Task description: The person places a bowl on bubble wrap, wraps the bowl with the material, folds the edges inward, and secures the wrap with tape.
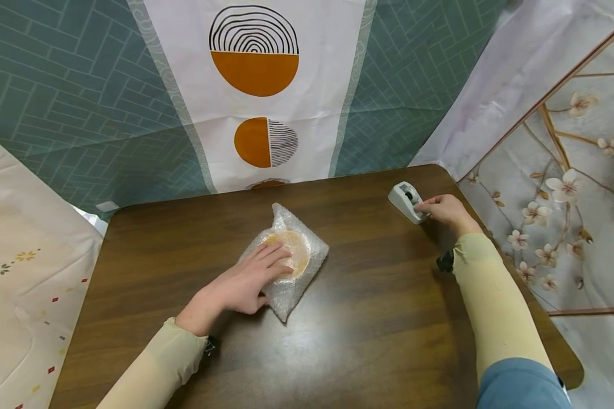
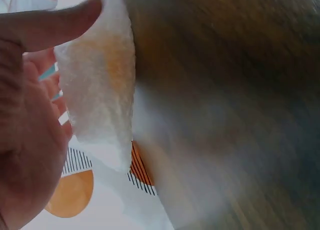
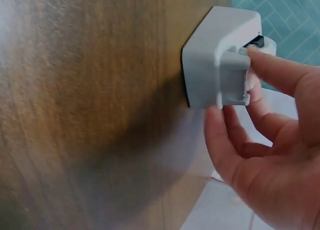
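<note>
A flat bubble-wrapped package (image 1: 307,244), with a round yellowish thing showing through the wrap, lies on the brown table. My left hand (image 1: 248,279) rests on top of it, fingers spread and nearly straight, the thumb by its near edge. In the left wrist view the wrap (image 2: 95,95) stands beside the thumb and palm. To the far right is a pale grey tape dispenser (image 1: 403,200). My right hand (image 1: 447,210) pinches at its front end; thumb and fingers close around the cutter end (image 3: 234,77) in the right wrist view. Any tape strip there is too unclear to tell.
The brown wooden table (image 1: 368,329) has rounded corners. A green and white patterned curtain (image 1: 317,85) hangs behind its back edge. Flowered cloth (image 1: 558,227) hangs along the right side, and cream cloth (image 1: 25,295) on the left.
</note>
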Available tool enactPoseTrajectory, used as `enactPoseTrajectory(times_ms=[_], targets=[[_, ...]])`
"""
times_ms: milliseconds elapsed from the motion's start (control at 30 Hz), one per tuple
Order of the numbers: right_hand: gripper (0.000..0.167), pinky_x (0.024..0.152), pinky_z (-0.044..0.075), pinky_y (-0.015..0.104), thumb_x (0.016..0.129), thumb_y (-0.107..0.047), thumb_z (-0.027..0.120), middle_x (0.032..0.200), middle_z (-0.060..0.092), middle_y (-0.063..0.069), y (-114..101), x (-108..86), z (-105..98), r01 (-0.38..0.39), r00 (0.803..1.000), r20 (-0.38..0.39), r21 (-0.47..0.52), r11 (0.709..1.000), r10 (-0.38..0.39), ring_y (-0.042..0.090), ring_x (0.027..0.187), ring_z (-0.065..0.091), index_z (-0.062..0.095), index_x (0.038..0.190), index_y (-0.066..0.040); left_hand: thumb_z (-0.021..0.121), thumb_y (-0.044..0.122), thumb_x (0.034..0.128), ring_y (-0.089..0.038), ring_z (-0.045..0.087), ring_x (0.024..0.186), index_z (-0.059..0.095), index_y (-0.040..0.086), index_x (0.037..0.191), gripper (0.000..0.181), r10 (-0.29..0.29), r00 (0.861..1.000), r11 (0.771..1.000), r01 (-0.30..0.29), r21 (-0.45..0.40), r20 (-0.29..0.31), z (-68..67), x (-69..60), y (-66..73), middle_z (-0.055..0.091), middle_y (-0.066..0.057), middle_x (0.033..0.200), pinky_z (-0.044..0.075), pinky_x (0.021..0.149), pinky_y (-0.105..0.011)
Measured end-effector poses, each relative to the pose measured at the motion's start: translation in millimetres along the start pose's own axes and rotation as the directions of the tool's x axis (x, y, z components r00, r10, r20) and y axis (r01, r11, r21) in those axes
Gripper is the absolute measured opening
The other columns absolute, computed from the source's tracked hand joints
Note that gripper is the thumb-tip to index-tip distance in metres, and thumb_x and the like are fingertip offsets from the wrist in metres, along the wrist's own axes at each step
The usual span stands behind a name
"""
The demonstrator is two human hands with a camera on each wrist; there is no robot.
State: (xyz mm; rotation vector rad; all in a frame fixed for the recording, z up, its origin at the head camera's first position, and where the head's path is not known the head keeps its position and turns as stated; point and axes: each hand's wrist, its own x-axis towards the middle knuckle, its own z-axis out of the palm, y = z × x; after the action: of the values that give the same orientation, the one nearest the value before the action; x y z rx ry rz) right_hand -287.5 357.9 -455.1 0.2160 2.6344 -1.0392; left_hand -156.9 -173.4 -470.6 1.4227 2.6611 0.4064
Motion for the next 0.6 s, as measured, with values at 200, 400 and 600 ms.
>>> enactPoseTrajectory(times_ms=[200, 400, 600], targets=[[0.076, 0.1, 0.051, 0.043, 0.108, -0.059, 0.048, 0.126, 0.055, 0.021, 0.9, -1.0, 4.9, -0.062, 0.997, -0.036, 0.133, 0.989, 0.067, 0.032, 0.115, 0.055, 0.057, 0.134, 0.012, 0.097, 0.007, 0.0688, -0.042, 0.033, 0.154, 0.066, 0.019, 0.143, 0.081, 0.001, 0.999, 0.987, 0.006, 0.158, -0.04, 1.9, 0.6, 0.6, 0.046, -0.016, 0.161, 0.02, 0.127, -0.06], [0.069, 0.085, 0.05, 0.042, 0.103, -0.062, 0.058, 0.132, 0.057, 0.023, -1.7, -4.9, 14.1, -0.101, 0.974, -0.193, 0.088, 0.991, 0.117, 0.035, 0.112, 0.054, 0.065, 0.121, 0.005, 0.087, 0.002, 0.0823, -0.038, 0.048, 0.139, 0.073, 0.029, 0.132, 0.058, -0.014, 0.993, 0.963, 0.046, 0.266, -0.12, 7.4, 1.1, 3.5, 0.055, -0.015, 0.146, 0.03, 0.121, -0.062], [0.064, 0.083, 0.051, 0.049, 0.099, -0.058, 0.066, 0.122, 0.07, 0.028, -9.9, -8.2, 21.4, -0.07, 0.935, -0.351, -0.051, 0.996, 0.047, 0.047, 0.118, 0.055, 0.078, 0.1, 0.005, 0.081, -0.002, 0.0874, -0.034, 0.053, 0.122, 0.072, 0.032, 0.134, 0.058, -0.063, 0.989, 0.954, 0.099, 0.283, -0.132, 8.2, 1.4, 7.8, 0.056, -0.012, 0.13, 0.04, 0.107, -0.058]])
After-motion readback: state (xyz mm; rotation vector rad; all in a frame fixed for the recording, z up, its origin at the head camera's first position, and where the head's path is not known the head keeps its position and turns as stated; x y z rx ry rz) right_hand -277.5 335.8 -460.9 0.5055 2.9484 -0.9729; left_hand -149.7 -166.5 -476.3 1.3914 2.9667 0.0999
